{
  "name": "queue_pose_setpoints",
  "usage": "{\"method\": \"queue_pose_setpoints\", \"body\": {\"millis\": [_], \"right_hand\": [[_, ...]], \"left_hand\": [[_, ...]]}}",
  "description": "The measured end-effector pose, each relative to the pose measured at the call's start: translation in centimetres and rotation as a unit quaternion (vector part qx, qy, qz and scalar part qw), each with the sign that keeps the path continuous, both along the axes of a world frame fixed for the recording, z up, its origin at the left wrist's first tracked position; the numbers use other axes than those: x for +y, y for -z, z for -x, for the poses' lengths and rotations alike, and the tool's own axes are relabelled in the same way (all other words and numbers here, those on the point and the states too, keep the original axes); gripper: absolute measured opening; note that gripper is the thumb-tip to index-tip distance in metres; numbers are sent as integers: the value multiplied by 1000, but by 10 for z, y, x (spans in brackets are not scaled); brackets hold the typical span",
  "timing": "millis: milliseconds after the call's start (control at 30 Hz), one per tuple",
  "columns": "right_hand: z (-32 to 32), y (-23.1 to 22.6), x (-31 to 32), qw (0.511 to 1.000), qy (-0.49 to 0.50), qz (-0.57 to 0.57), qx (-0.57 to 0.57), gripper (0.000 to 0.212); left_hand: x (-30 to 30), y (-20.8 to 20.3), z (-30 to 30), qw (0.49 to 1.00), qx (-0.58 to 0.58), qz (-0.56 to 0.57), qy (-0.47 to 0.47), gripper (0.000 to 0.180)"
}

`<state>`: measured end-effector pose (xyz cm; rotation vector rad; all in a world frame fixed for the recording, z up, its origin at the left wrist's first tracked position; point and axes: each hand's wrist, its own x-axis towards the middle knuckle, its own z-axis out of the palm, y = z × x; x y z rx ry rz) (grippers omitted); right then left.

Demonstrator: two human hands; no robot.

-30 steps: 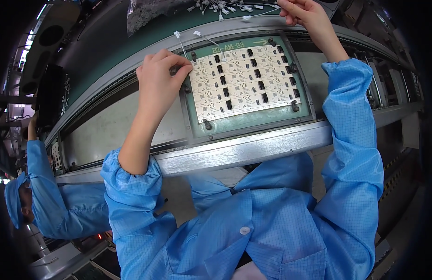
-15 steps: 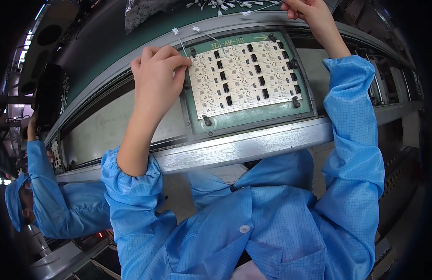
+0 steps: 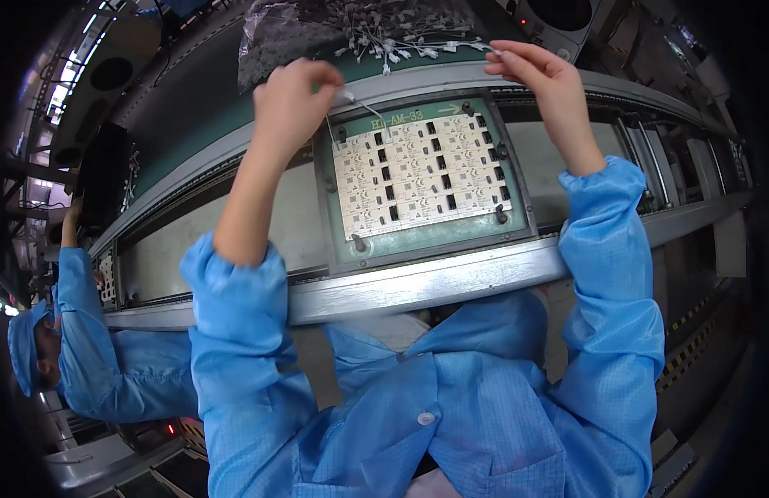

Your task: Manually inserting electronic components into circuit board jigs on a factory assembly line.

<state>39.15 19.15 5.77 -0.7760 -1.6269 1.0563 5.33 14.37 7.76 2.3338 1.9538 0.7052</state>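
Observation:
A white circuit-board panel with rows of black parts lies in a green fixture on the rail line. Two short white cables rise from its far left edge; one cable ends in a white connector, while the other cable runs up behind my left hand. My left fingers are bent and blurred just beyond that corner, so their grip is unclear. Beyond the fixture's far right corner, my right hand pinches the end of a white connector cable that stretches leftward.
A pile of white connector cables lies on the green bench beyond the rail, beside a clear plastic bag of dark contents. A metal rail runs along my side. At far left sits a person in blue with an arm raised.
My left hand has moved up and away from the panel's corner toward the cables' upper ends. My right hand has come lower in view, still pinching a cable. The whole view has shifted.

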Motion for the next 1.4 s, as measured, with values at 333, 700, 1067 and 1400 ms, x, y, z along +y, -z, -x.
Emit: {"method": "queue_pose_setpoints", "body": {"millis": [333,700,1067,1400], "right_hand": [[-13,-13,-4,990,103,-91,-23,18],[-27,-23,-2,977,151,-146,-42,16],[-37,-22,-2,972,173,-152,-48,15],[-33,-28,-6,969,172,-169,-50,13]], "left_hand": [[117,14,-56,994,82,-33,64,37],[122,-1,-116,983,171,9,69,31],[114,-1,-102,950,281,-26,135,12],[126,-26,-82,952,-286,-51,99,25]]}}
